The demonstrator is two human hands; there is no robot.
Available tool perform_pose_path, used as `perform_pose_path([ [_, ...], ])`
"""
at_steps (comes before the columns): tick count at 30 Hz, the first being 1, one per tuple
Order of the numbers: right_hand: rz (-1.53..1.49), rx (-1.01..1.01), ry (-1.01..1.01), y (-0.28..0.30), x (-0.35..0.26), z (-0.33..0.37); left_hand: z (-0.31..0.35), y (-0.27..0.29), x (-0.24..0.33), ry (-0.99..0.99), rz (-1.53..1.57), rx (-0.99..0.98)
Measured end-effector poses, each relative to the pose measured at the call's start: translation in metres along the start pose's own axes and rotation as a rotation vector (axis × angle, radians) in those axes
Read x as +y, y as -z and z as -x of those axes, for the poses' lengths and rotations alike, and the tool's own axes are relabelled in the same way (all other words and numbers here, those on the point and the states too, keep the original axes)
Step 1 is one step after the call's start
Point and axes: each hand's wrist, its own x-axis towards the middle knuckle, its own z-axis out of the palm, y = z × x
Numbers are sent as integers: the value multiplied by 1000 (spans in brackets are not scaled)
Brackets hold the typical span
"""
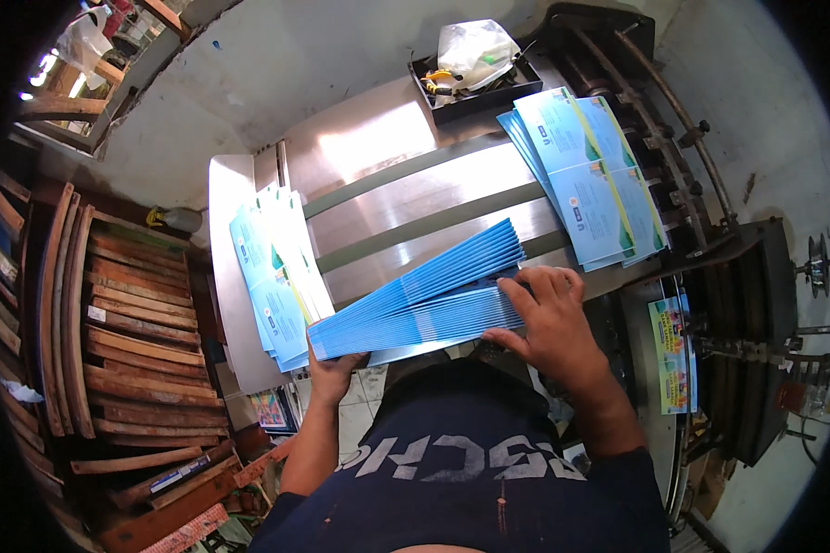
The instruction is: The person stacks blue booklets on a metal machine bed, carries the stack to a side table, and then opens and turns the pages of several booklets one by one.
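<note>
A fanned stack of blue folded printed sheets (410,313) is held edge-up in front of my body, its folds showing as many thin lines. The far right part spreads away from the nearer part, leaving a wedge between them. My left hand (334,370) grips the stack's left end, thumb on the outer side and fingers underneath. At the right end, my right hand (553,318) is bent around the nearer part, thumb on the near side and forefinger on the far side. The undersides of both hands are hidden.
Loose blue printed sheets (272,281) lie on the left of a metal table (369,138) with dark green belts (424,226). More printed sheets (586,175) are stacked at the right beside machine rods (678,138). A black tool tray (480,97) stands behind. Wooden slats (148,323) fill the left.
</note>
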Motion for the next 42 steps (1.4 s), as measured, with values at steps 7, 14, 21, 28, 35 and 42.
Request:
perform_pose_path([
  [7,-288,-235,-83,-7,10,-6,-1,3,-2,-22,28,-22],
  [14,-274,-24,-103,-14,-2,0,1,1,-4,-48,-43,9],
  [21,5,63,-88,-22,-15,9,0,3,-9,-52,-35,23],
  [28,52,80,-81,-20,-17,12,-1,-1,-10,-65,-32,43],
  [35,35,52,-112,-14,-18,7,0,-5,0,-85,-34,30],
  [42,28,93,-70,-17,-20,7,1,-5,-2,-84,-44,39],
])
